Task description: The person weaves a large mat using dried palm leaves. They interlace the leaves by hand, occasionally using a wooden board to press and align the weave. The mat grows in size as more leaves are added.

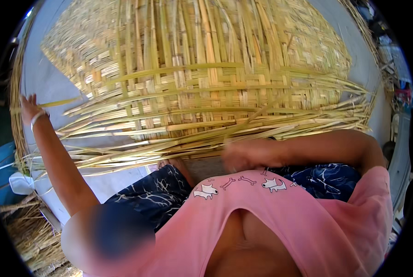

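A partly woven mat (197, 99) of flat yellow-green reed strips spreads before me, with long loose strips running across its near side. My left hand (29, 110), a pale bangle at its wrist, is stretched out to the far left with its fingers apart. A single green-yellow strip (63, 102) runs from beside that hand toward the mat; the hand's contact with it is unclear. My right hand (245, 154) is close to my body, bent into a loose fist and smeared by motion. A blurred reed strip (257, 114) slants from it up over the mat.
Bundled dry stalks (17, 87) line the left edge of the grey ground sheet (63, 76). Loose strips (169, 148) lie near my bare foot (181, 168). At the lower left are a white container (21, 183), a blue object (2, 161) and heaped straw (35, 235).
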{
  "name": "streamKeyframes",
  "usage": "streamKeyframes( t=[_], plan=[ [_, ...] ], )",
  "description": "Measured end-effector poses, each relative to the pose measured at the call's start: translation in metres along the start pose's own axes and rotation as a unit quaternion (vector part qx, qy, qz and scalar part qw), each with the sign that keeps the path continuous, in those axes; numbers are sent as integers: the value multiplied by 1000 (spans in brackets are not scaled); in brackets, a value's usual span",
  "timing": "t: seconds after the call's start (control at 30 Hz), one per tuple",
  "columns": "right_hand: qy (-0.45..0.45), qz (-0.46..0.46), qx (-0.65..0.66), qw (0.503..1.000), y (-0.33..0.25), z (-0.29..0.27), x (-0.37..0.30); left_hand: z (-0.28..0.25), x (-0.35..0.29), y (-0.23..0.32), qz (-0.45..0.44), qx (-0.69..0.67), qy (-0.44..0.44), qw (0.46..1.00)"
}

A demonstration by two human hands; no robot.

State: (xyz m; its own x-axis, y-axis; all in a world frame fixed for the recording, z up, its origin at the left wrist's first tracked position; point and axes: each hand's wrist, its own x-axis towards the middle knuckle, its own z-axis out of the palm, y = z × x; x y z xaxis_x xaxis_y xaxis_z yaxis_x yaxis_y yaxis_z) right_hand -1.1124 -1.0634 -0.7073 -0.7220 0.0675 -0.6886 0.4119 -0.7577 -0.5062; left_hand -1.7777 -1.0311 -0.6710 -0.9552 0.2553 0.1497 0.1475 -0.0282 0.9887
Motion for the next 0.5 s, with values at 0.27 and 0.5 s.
streamKeyframes(
  t=[0.27, 0.5],
  plan=[
    [128, -118, -571, 803, -68, -54, 63, 1, -141, -161, -385, -220, -272, 854],
    [278, -137, -667, 677, -84, -167, 117, 65, -201, -101, -360, -188, -292, 866]
  ],
)
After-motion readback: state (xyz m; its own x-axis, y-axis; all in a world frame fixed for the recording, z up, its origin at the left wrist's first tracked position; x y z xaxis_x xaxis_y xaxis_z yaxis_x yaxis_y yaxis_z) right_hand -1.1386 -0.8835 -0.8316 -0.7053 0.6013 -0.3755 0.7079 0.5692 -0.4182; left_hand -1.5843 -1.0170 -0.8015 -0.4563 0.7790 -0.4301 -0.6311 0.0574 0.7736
